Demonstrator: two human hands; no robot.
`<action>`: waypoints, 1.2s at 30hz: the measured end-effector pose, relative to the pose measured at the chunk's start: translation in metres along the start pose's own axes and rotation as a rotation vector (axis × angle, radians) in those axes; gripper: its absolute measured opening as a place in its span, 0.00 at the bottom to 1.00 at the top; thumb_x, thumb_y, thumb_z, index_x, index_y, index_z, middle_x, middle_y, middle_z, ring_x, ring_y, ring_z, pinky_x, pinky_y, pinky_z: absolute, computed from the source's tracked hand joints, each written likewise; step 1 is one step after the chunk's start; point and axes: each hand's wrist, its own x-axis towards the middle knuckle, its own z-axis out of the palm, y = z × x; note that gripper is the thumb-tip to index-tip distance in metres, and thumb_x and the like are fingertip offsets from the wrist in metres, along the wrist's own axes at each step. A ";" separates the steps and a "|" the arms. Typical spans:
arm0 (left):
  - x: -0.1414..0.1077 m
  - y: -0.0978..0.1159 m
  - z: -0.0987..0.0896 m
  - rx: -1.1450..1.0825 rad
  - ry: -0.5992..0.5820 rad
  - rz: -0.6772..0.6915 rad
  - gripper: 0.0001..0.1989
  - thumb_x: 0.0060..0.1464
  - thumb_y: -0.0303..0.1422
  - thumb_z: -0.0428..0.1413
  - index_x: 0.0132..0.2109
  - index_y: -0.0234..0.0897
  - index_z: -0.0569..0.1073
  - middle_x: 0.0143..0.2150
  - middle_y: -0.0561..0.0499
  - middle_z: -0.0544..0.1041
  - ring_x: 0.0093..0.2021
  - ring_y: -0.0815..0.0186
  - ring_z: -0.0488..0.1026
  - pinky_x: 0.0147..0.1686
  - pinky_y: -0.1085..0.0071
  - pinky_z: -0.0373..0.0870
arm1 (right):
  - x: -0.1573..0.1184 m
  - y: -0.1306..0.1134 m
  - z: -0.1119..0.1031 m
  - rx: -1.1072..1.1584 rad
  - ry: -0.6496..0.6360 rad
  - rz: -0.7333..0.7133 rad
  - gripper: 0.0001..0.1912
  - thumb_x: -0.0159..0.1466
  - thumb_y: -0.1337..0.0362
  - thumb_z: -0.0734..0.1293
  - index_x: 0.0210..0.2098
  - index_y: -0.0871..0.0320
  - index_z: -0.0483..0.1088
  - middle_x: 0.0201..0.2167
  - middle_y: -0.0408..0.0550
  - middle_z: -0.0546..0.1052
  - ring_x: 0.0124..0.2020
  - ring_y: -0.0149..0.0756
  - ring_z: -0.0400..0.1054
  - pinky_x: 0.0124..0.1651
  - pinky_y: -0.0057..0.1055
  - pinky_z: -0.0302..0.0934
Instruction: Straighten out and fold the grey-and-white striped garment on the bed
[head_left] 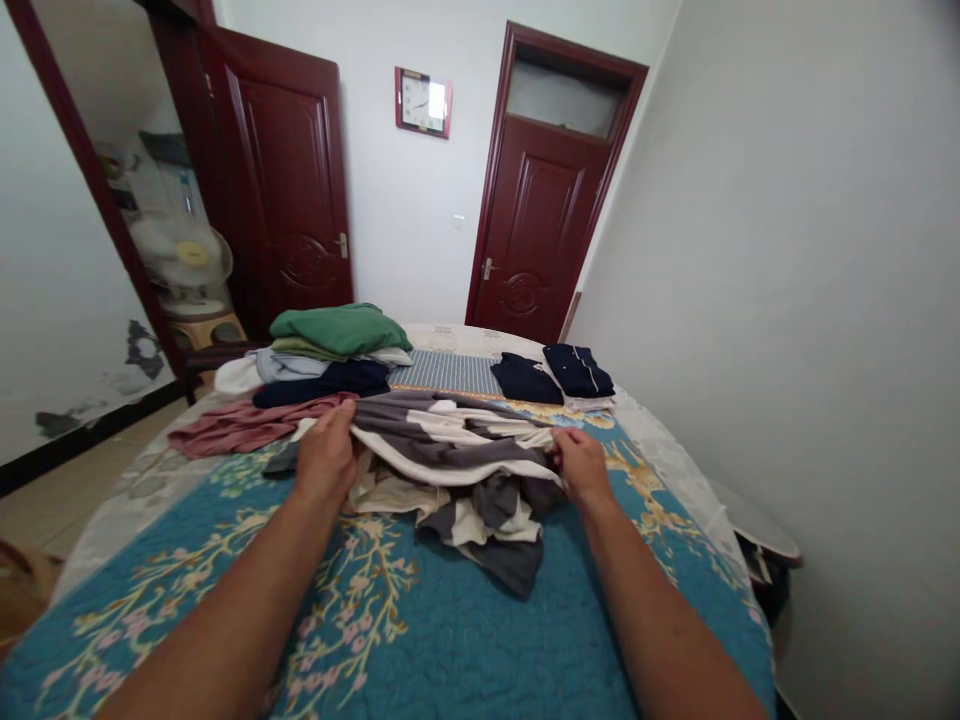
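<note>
A grey and cream garment [450, 440] lies bunched across the middle of the bed, its cream edge stretched between my two hands. My left hand [328, 452] pinches its left end, close to a dusty pink garment [247, 425]. At the other end, my right hand [579, 460] grips the cloth with fingers closed. Loose folds of the same grey and cream fabric hang toward me and rest on the teal flowered quilt [465, 650]. Which part of the garment each hand holds cannot be made out.
Behind my left hand stands a pile of clothes with a green garment [341, 330] on top. Folded navy clothes [577, 372] lie at the back right. A fan [184, 255] stands past the open door [281, 170] at left; a wall [810, 300] runs along the right.
</note>
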 end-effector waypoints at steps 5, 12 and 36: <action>0.007 0.003 0.003 -0.361 0.027 -0.128 0.05 0.61 0.32 0.62 0.38 0.35 0.75 0.31 0.52 0.81 0.31 0.66 0.78 0.43 0.64 0.81 | 0.027 0.015 -0.037 0.137 0.351 0.002 0.21 0.56 0.45 0.73 0.34 0.57 0.77 0.23 0.41 0.76 0.23 0.34 0.68 0.26 0.29 0.62; -0.017 -0.008 0.018 -0.182 -0.124 -0.252 0.11 0.53 0.36 0.67 0.40 0.35 0.77 0.32 0.47 0.82 0.36 0.58 0.82 0.40 0.63 0.80 | 0.000 0.006 -0.022 -0.175 0.288 -0.264 0.15 0.62 0.57 0.69 0.45 0.55 0.79 0.41 0.51 0.82 0.45 0.44 0.75 0.53 0.40 0.70; -0.038 -0.019 0.021 -0.107 -0.339 -0.357 0.50 0.37 0.25 0.61 0.72 0.43 0.66 0.47 0.46 0.83 0.35 0.62 0.81 0.33 0.71 0.77 | -0.025 -0.014 0.089 -0.686 -0.642 -0.570 0.38 0.60 0.71 0.68 0.69 0.55 0.66 0.68 0.57 0.71 0.68 0.46 0.65 0.68 0.41 0.59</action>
